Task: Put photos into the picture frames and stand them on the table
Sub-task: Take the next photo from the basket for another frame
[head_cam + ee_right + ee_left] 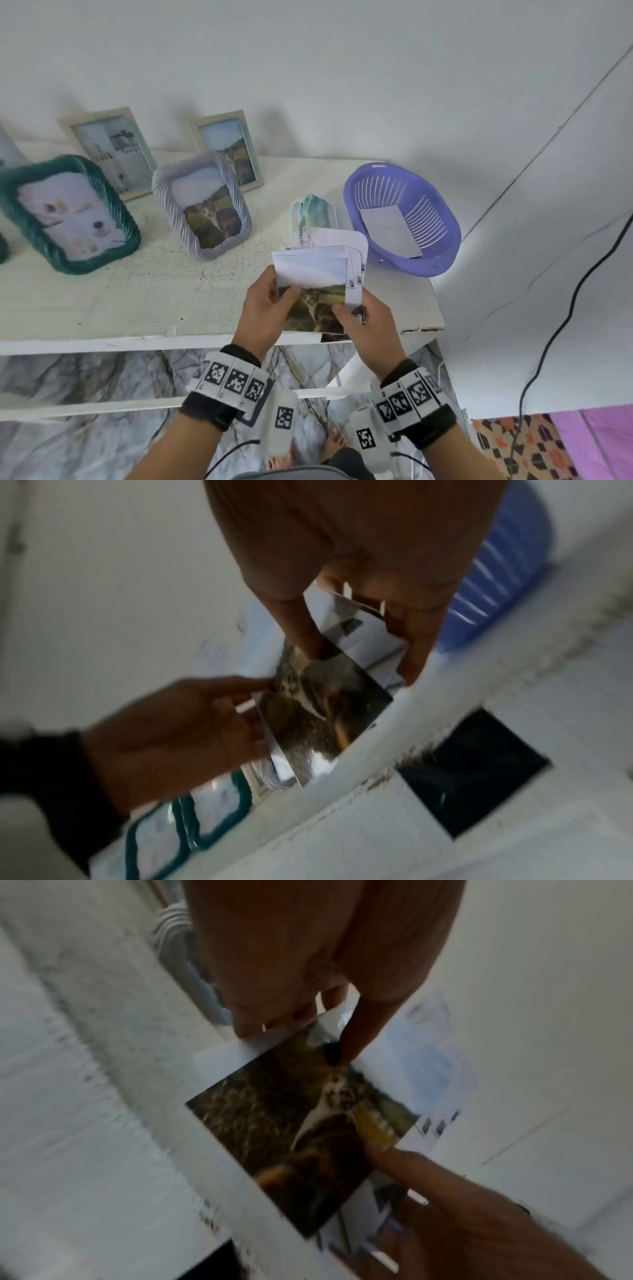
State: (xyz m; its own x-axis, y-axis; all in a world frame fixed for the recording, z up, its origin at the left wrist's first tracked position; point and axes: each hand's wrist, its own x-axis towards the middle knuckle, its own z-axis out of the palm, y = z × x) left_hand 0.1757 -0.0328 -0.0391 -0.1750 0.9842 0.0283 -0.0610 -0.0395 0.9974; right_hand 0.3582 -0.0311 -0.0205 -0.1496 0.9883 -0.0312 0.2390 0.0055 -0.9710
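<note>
Both hands hold a small stack of photos over the table's front right edge; the top one shows a cat in a field. My left hand pinches the stack's left edge, thumb on the print. My right hand pinches its right side, thumb on top. Filled frames stand on the white table: a green ribbed frame with white dogs, a grey ribbed frame with the cat picture, and two pale flat frames against the wall.
A purple slotted basket with one sheet of paper inside sits at the table's right end. A small white frame with a greenish picture lies beside it. A black cable hangs at the right. Marble floor lies below.
</note>
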